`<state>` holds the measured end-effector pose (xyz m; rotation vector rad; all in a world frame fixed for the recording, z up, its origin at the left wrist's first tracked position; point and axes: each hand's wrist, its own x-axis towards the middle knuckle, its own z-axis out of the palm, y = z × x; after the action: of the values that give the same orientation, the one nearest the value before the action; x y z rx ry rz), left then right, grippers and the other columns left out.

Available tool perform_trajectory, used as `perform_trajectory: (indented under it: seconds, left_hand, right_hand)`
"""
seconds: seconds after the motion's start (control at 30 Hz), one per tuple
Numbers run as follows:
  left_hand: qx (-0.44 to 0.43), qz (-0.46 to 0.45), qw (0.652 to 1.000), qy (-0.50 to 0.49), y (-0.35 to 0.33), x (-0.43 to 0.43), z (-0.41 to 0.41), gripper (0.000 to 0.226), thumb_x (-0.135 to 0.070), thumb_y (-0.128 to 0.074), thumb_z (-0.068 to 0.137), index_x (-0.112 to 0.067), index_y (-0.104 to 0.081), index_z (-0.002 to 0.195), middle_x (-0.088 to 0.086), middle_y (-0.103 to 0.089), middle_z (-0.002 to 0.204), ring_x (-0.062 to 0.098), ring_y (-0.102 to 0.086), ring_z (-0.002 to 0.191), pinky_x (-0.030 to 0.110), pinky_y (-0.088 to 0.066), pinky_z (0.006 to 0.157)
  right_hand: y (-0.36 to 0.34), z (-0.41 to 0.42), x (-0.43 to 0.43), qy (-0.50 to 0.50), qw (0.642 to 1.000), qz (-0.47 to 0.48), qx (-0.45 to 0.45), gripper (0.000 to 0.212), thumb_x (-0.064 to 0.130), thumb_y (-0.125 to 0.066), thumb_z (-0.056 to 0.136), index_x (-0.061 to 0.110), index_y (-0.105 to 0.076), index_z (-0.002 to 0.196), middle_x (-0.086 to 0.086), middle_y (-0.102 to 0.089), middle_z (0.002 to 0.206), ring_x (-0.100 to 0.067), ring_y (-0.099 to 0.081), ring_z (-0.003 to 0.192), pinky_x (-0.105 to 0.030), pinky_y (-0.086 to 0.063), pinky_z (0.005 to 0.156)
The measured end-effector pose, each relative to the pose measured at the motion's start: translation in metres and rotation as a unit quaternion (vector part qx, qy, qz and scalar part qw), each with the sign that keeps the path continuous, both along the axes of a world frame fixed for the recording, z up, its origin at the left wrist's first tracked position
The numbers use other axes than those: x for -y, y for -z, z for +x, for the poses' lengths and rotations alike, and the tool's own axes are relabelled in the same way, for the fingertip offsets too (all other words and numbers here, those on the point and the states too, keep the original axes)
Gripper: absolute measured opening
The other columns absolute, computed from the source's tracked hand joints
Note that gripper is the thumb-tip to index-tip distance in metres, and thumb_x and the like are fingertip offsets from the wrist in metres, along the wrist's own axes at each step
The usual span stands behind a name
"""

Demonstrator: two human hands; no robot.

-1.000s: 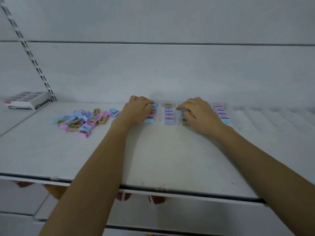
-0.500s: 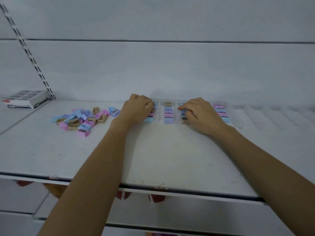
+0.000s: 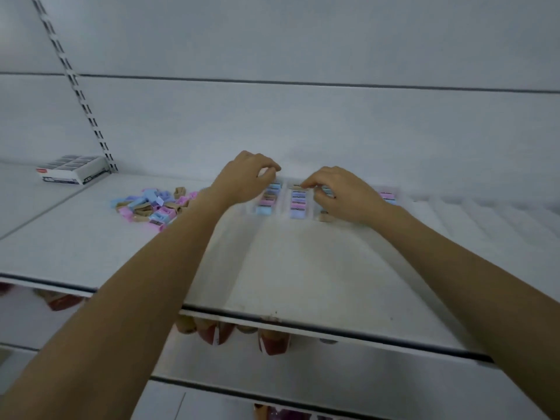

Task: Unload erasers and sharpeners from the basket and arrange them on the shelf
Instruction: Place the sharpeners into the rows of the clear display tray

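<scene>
Together, left hand and right hand curl over sharpener rows; grip unclear, box print illegible.

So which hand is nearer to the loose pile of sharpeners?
Left. The left hand is just right of the loose pile; the right hand is farther right, over the sorted rows.

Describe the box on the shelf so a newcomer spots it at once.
Follow the slotted rail down the back wall, left. Beside its foot sits the white box on the shelf. Unlike the loose pastel sharpeners, it is one flat carton with a dark gridded top.
</scene>
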<state>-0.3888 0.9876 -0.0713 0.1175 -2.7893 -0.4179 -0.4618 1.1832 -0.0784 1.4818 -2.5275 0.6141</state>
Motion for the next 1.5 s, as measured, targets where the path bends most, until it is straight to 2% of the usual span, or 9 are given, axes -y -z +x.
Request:
perform_trajectory:
  seconds: [0.1, 0.27, 0.57, 0.83, 0.93, 1.1, 1.3, 1.4, 1.5]
  left_hand:
    - [0.025, -0.068, 0.997, 0.000, -0.022, 0.008, 0.012, 0.033, -0.023, -0.037, 0.096, -0.017, -0.060, 0.119, 0.005, -0.058, 0.126, 0.027, -0.045, 0.117, 0.038, -0.035, 0.101]
    - [0.074, -0.124, 0.989, -0.018, -0.041, 0.025, 0.039, 0.031, -0.024, -0.039, 0.096, -0.017, -0.060, 0.117, 0.005, -0.059, 0.122, 0.024, -0.045, 0.112, 0.038, -0.038, 0.096]
    - [0.088, -0.149, 0.984, -0.032, -0.064, 0.092, 0.098, 0.028, -0.025, -0.041, 0.096, -0.019, -0.061, 0.115, 0.003, -0.060, 0.119, 0.020, -0.048, 0.109, 0.036, -0.039, 0.093]
    - [0.103, -0.163, 0.981, 0.028, -0.056, 0.156, 0.137, 0.027, -0.025, -0.043, 0.095, -0.020, -0.060, 0.116, -0.002, -0.059, 0.118, 0.015, -0.052, 0.108, 0.033, -0.042, 0.093]
    - [0.096, -0.151, 0.982, 0.055, -0.047, 0.175, 0.139, 0.026, -0.022, -0.044, 0.095, -0.018, -0.060, 0.115, -0.001, -0.059, 0.117, 0.016, -0.054, 0.108, 0.036, -0.042, 0.095]
    - [0.131, -0.126, 0.980, 0.078, -0.030, 0.202, 0.133, 0.029, -0.015, -0.049, 0.091, -0.017, -0.056, 0.118, 0.002, -0.057, 0.120, 0.016, -0.052, 0.109, 0.036, -0.043, 0.094]
    - [0.216, -0.083, 0.970, 0.071, -0.009, 0.227, 0.120, 0.039, -0.032, -0.053, 0.091, -0.017, -0.047, 0.127, 0.002, -0.052, 0.129, 0.017, -0.054, 0.106, 0.022, -0.037, 0.080]
    - [0.202, -0.012, 0.977, 0.067, -0.004, 0.234, 0.115, 0.037, -0.032, -0.057, 0.089, -0.018, -0.050, 0.122, -0.002, -0.059, 0.122, 0.011, -0.056, 0.092, 0.020, -0.038, 0.076]
    - [0.156, 0.049, 0.985, 0.064, 0.004, 0.237, 0.107, 0.036, -0.026, -0.063, 0.086, -0.017, -0.053, 0.120, -0.006, -0.062, 0.110, 0.007, -0.055, 0.085, 0.007, -0.040, 0.064]
  right_hand:
    - [-0.013, 0.000, 0.013, -0.026, 1.000, 0.011, 0.001, 0.028, 0.012, -0.043, 0.092, 0.012, -0.060, 0.114, -0.006, -0.060, 0.112, -0.020, -0.054, 0.103, -0.033, -0.042, 0.091]
    - [-0.025, 0.018, 0.044, -0.082, 0.996, 0.026, -0.008, 0.028, 0.014, -0.043, 0.092, 0.015, -0.060, 0.115, -0.004, -0.060, 0.113, -0.019, -0.054, 0.101, -0.036, -0.043, 0.091]
    - [-0.039, 0.064, 0.113, -0.133, 0.989, 0.053, -0.030, 0.028, 0.016, -0.045, 0.089, 0.018, -0.061, 0.112, -0.001, -0.061, 0.108, -0.013, -0.053, 0.091, -0.034, -0.045, 0.087]
    - [-0.031, 0.107, 0.190, -0.092, 0.990, 0.110, -0.015, 0.024, 0.020, -0.052, 0.088, 0.019, -0.061, 0.110, 0.001, -0.060, 0.109, -0.014, -0.054, 0.094, -0.030, -0.045, 0.083]
    - [-0.028, 0.117, 0.211, -0.067, 0.992, 0.107, -0.006, 0.026, 0.018, -0.053, 0.087, 0.019, -0.060, 0.112, 0.000, -0.060, 0.110, -0.011, -0.052, 0.091, -0.029, -0.045, 0.082]
    - [-0.026, 0.125, 0.230, -0.042, 0.994, 0.100, 0.010, 0.028, 0.015, -0.053, 0.087, 0.014, -0.059, 0.114, -0.004, -0.060, 0.112, -0.017, -0.055, 0.097, -0.034, -0.046, 0.086]
    - [-0.015, 0.112, 0.247, -0.014, 0.991, 0.120, 0.063, 0.036, 0.028, -0.055, 0.089, 0.018, -0.053, 0.123, -0.001, -0.056, 0.117, -0.013, -0.053, 0.095, -0.025, -0.043, 0.083]
    - [-0.011, 0.103, 0.258, -0.023, 0.988, 0.140, 0.065, 0.035, 0.034, -0.057, 0.088, 0.019, -0.057, 0.120, 0.000, -0.055, 0.110, -0.011, -0.050, 0.088, -0.023, -0.040, 0.079]
    - [-0.010, 0.093, 0.267, -0.026, 0.987, 0.147, 0.055, 0.026, 0.027, -0.057, 0.089, 0.018, -0.062, 0.113, 0.001, -0.053, 0.102, -0.010, -0.048, 0.085, -0.021, -0.036, 0.075]
